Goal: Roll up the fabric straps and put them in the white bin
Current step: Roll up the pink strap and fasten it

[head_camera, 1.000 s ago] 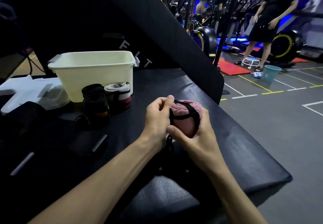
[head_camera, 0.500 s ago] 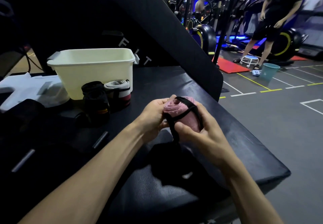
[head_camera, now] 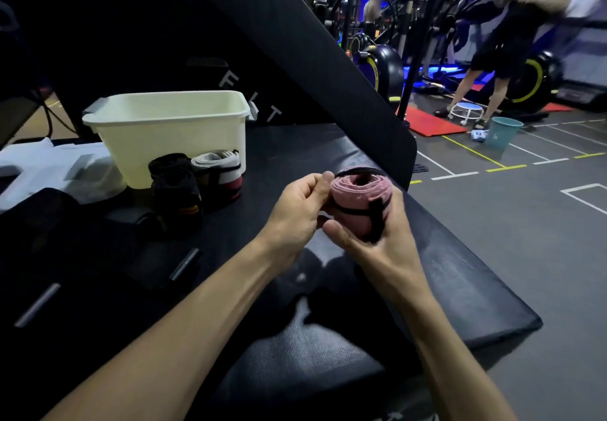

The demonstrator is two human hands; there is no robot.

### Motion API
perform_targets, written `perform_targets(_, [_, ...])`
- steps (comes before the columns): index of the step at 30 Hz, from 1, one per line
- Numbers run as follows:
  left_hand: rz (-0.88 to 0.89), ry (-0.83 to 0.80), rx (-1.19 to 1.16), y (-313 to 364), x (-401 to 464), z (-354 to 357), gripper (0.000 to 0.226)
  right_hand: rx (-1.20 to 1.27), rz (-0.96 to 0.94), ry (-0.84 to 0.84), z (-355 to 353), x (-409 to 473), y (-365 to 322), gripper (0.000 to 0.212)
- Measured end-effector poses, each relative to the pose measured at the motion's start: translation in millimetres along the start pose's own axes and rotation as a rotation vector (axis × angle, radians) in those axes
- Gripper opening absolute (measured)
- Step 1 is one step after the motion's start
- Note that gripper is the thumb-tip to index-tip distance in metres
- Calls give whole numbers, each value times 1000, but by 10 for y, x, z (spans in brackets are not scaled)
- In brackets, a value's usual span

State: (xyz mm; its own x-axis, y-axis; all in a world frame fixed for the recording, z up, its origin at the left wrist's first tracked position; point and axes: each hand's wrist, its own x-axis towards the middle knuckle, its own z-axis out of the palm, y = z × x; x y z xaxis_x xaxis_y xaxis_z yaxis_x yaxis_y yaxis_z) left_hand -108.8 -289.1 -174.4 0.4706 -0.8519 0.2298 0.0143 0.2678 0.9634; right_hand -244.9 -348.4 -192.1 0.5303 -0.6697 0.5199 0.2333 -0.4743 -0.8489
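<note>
A rolled pink fabric strap (head_camera: 353, 205) with a thin black band wrapped around it is held upright above the black padded surface (head_camera: 460, 289). My right hand (head_camera: 377, 250) cups the roll from below and behind. My left hand (head_camera: 295, 213) grips its left side, thumb at the top edge. The white bin (head_camera: 164, 138) stands at the back left of the surface. A black rolled strap (head_camera: 175, 187) and a grey-and-red rolled strap (head_camera: 218, 172) sit just in front of the bin.
A slanted black pad (head_camera: 295, 43) rises behind the surface. White cloth (head_camera: 42, 171) and dark items lie at the left. Beyond the right edge is gym floor with a teal bucket (head_camera: 501, 131), a red mat, machines and a person standing.
The pink roll has turned upright so its spiral end faces up, and the black band now wraps tight around its middle and side. Both hands have shifted slightly right.
</note>
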Motion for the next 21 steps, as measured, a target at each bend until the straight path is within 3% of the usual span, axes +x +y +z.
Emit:
perform_targets(4, [68,-203,42,91,-58,-70,36,-25,16,83,-103,41,-15,52])
perform_targets(7, [71,-289,133,158,-46,-176,30,-22,23,49,-150,13,15,56])
perform_targets(13, [-29,-183,146,169,-59,-126,27,-41,-13,30,-101,-22,-32,69])
perform_targets(18, [-202,-358,161,192,-51,-309,23,-125,-48,-100,-152,-33,-21,64])
perform_targets(21, [-128,-303,283,197,-35,-411,24,-212,-74,-156,-235,10,15,65])
